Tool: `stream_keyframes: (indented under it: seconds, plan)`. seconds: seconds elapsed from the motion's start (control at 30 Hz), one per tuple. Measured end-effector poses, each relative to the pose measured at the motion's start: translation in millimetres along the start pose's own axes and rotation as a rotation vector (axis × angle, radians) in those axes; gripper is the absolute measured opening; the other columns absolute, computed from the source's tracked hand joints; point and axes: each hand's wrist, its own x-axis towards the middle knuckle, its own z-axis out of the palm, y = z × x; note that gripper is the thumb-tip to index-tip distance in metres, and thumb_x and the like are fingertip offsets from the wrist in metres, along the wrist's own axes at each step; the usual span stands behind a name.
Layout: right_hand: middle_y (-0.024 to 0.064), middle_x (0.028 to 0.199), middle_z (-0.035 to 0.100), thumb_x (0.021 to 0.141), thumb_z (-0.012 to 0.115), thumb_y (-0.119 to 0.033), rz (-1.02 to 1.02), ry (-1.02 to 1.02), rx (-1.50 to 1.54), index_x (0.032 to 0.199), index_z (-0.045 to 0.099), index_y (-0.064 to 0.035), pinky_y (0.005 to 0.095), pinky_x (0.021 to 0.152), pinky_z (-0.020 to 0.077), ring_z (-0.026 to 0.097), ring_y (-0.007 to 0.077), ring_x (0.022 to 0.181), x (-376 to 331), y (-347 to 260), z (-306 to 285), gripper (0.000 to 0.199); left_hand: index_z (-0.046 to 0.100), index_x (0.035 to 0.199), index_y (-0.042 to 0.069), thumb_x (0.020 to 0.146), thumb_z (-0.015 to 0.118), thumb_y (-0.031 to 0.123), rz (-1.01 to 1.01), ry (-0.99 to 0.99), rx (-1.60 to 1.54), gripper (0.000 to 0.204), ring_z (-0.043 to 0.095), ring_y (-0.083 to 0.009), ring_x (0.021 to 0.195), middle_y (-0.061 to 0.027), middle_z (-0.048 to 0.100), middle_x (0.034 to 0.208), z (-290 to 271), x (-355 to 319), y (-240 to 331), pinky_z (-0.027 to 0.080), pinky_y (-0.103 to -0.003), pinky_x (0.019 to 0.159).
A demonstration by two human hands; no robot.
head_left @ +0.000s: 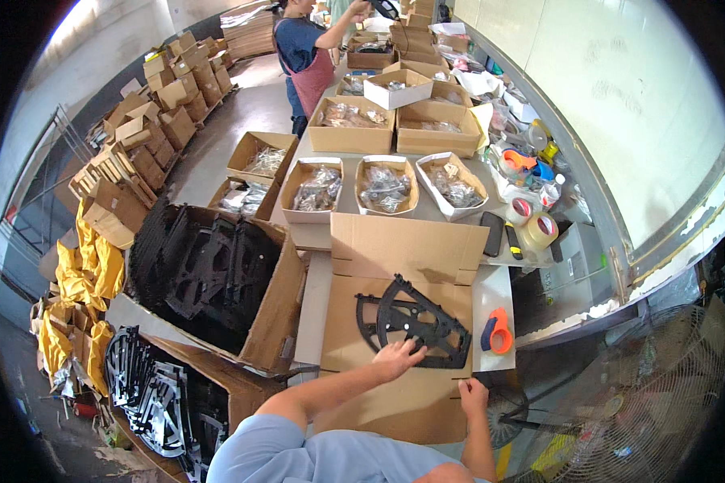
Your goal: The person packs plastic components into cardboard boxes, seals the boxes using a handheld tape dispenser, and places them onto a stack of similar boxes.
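A flat black plastic bracket (417, 324), fan-shaped with open cut-outs, lies on an unfolded cardboard box (354, 406) in front of me. My left hand (398, 360) reaches over its near edge, fingers stretched out and touching the bracket. Beside the cardboard's right edge, my right hand (474, 394) is closed with its fingers curled. Whatever it holds, if anything, is hidden. An orange and blue tape dispenser (498, 332) rests on the white surface to the right.
Left of me stand an open carton (270, 326) of black brackets and a lower one of black parts (157, 394). White boxes (312, 216) of bagged hardware line the table, with tape rolls (540, 231) at right. A fan (628, 410) stands near right; a person (304, 52) works beyond.
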Motion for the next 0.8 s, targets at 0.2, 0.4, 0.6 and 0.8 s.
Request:
stream_keyframes:
  seconds: [0.2,0.4,0.6,0.8]
  plan:
    - [0.0103,0.06,0.054,0.084,0.065,-0.02,-0.017,0.081,0.077,0.074,0.058,0.0023,0.0343,0.057,0.0431,0.051,0.0159,0.059,53.9,25.9,-33.9,0.025,0.045,0.13,0.016,0.08,0.061,0.024,-0.235,0.019,-0.1,0.053,0.054,-0.0278,0.091,-0.0108,0.05,0.103,-1.2,-0.3,37.9,0.05,-0.038,0.072]
    - [-0.0019,0.062,0.05,0.092,0.056,-0.016,-0.266,0.026,0.656,0.077,0.055,-0.0047,0.0238,0.05,0.0377,0.045,0.0069,0.054,264.1,-63.3,-57.8,0.019,0.044,0.132,0.015,0.07,0.075,0.035,-0.618,-0.105,-0.09,0.072,0.053,-0.0306,0.096,-0.0126,0.05,0.103,38.0,6.7,35.1,0.05,-0.04,0.079]
    - [0.0053,0.079,0.056,0.088,0.058,-0.018,0.027,-0.17,0.901,0.1,0.055,0.0005,0.0268,0.059,0.0468,0.056,0.0151,0.066,461.2,-165.9,-30.4,0.022,0.045,0.132,0.012,0.071,0.072,0.035,-0.556,-0.076,0.049,0.071,0.049,-0.0326,0.1,-0.0143,0.051,0.106,65.0,24.2,35.9,0.048,-0.042,0.079]
    - [0.0197,0.107,0.056,0.085,0.05,-0.009,0.395,-0.317,0.844,0.123,0.045,-0.0014,0.0442,0.06,0.0579,0.061,0.0351,0.081,533.5,-168.9,48.9,0.039,0.047,0.131,0.009,0.076,0.06,0.014,-0.503,-0.075,0.09,0.057,0.05,-0.0329,0.092,-0.0166,0.05,0.111,70.9,19.8,23.7,0.046,-0.04,0.082]
